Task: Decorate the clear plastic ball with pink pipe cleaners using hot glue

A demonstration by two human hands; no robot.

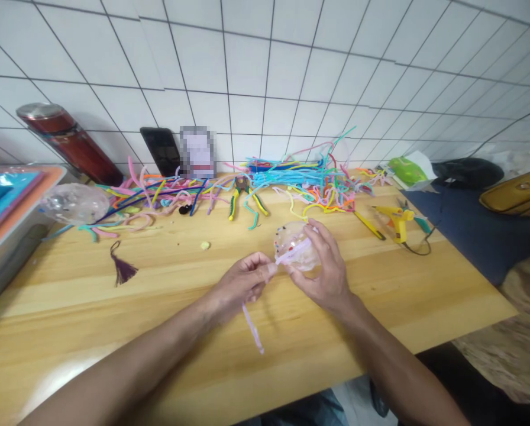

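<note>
A clear, rounded, balloon-like ball point(286, 238) with small coloured bits in it is held above the table, my right hand point(329, 273) wrapped round its right side. Across the front of the ball runs a pale lilac pipe cleaner point(253, 330), whose other end hangs below my left hand point(246, 278). The left thumb and fingers pinch this strip at the ball's lower left. Both hands are closed. What lies under the fingertips is hidden.
Behind the hands is a heap of coloured pipe cleaners point(287, 174) with pliers point(242, 195). At right lie a yellow cutter point(369, 225) and a glue gun point(398, 222). To the left are a tassel point(124, 269), another clear ball point(76, 203) and a red flask point(70, 142).
</note>
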